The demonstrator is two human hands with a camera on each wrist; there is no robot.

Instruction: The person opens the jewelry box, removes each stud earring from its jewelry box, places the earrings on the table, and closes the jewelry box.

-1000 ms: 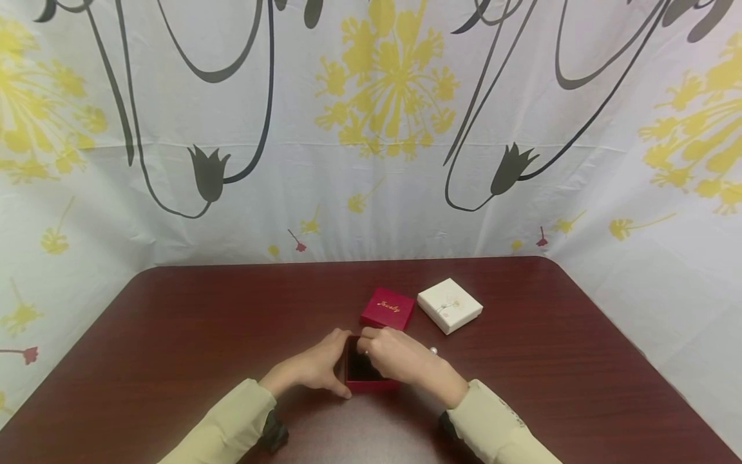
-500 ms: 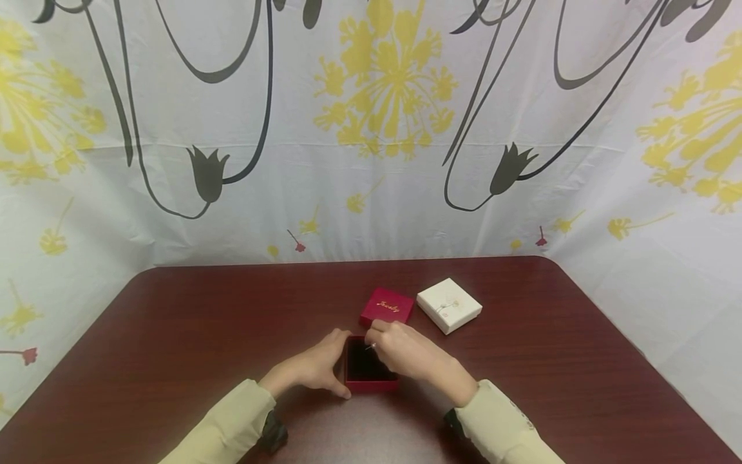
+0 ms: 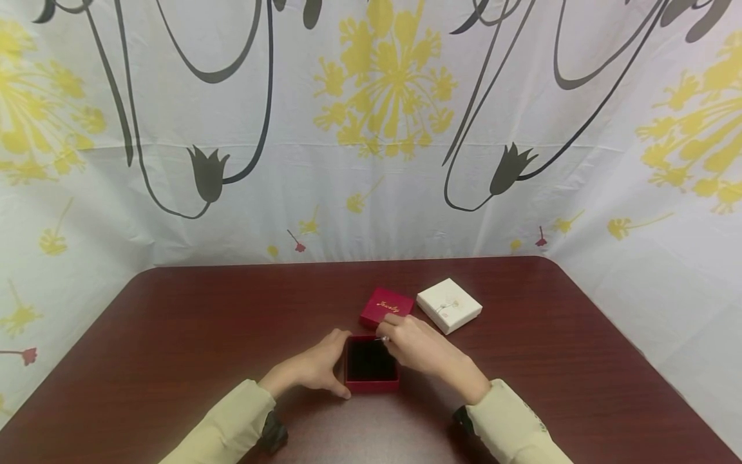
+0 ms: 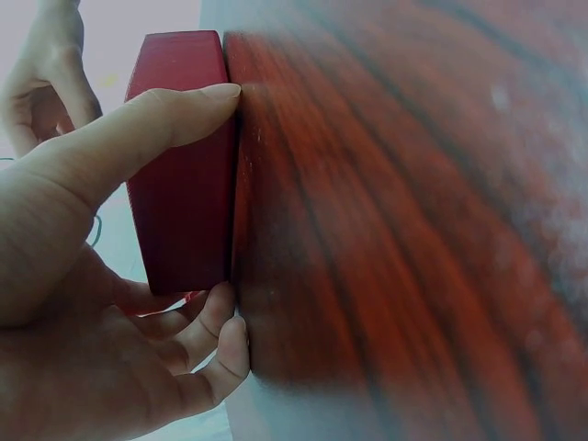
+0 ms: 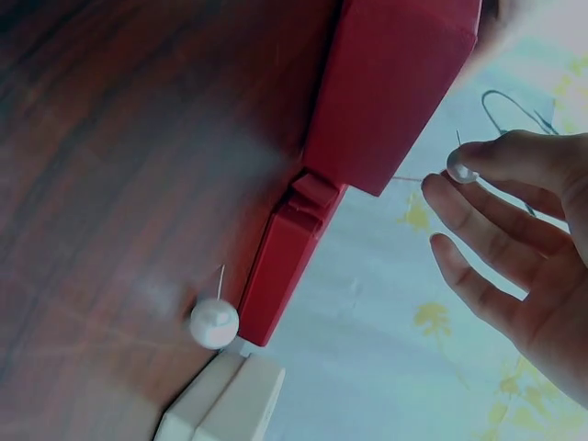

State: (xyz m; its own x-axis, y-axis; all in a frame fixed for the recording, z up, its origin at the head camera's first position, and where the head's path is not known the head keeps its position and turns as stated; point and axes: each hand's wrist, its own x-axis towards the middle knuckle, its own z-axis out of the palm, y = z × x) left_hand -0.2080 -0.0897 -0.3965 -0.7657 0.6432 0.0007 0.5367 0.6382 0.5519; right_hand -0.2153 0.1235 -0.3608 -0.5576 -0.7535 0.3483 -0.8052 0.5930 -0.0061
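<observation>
A red jewelry box base (image 3: pixel 372 386) with a black lining sits on the table. My left hand (image 3: pixel 313 367) grips its left side; in the left wrist view the thumb lies along one wall and the other fingers curl at the adjoining side. Over the box's far right corner, my right hand (image 3: pixel 416 345) pinches a pearl stud earring (image 5: pixel 461 167) between thumb and forefinger, its thin post pointing out. A second pearl stud earring (image 5: pixel 214 323) lies on the table in the right wrist view; the right arm hides it in the head view.
Behind the base lies the red lid (image 3: pixel 387 305) with gold lettering. A white box (image 3: pixel 449 305) with a flower print stands to its right. A patterned curtain (image 3: pixel 371 193) hangs past the table's (image 3: pixel 232 309) far edge.
My right hand has moved up and to the right with the pearl stud earring, from inside the box to its far right corner. More black lining shows. The left hand stays put.
</observation>
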